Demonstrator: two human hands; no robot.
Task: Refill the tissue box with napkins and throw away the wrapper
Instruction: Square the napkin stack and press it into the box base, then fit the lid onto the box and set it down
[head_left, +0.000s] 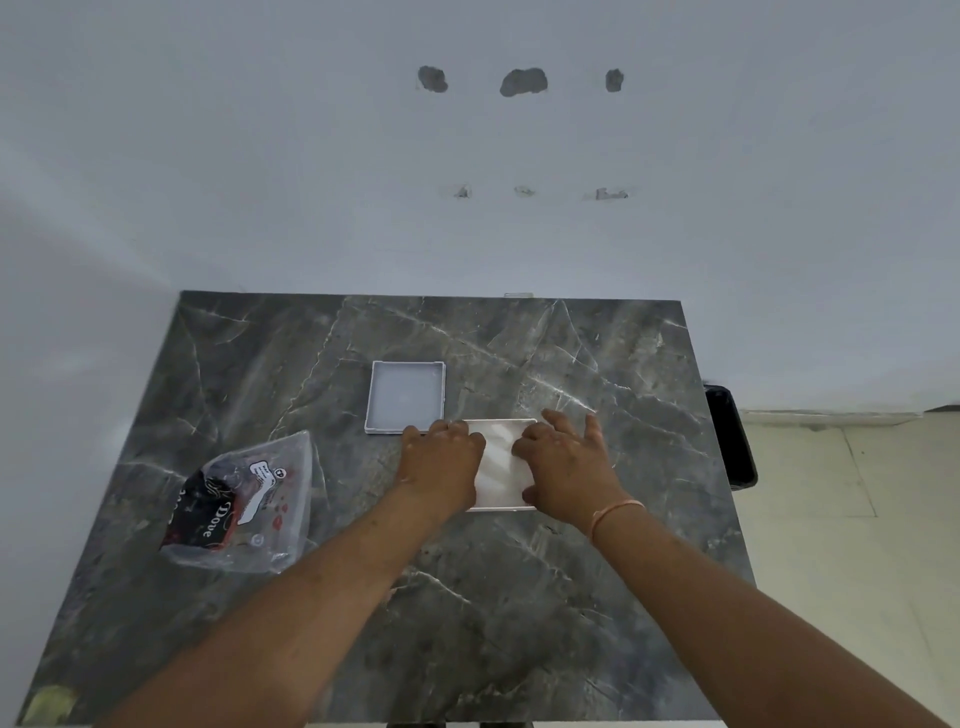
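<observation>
A white tissue box (500, 503) lies open on the dark marble table (519, 597), with white napkins (497, 449) showing inside it. My left hand (441, 457) rests on the box's left side, fingers curled over the napkins. On the right side my right hand (563, 462) presses down with fingers spread. The box's white lid (406, 396) lies upside down just behind and to the left. The clear plastic wrapper (244, 504), printed black and red, sits crumpled at the table's left.
A black bin (732, 436) stands on the floor beside the table's right edge. A white wall rises directly behind the table. Pale floor tiles show at the right.
</observation>
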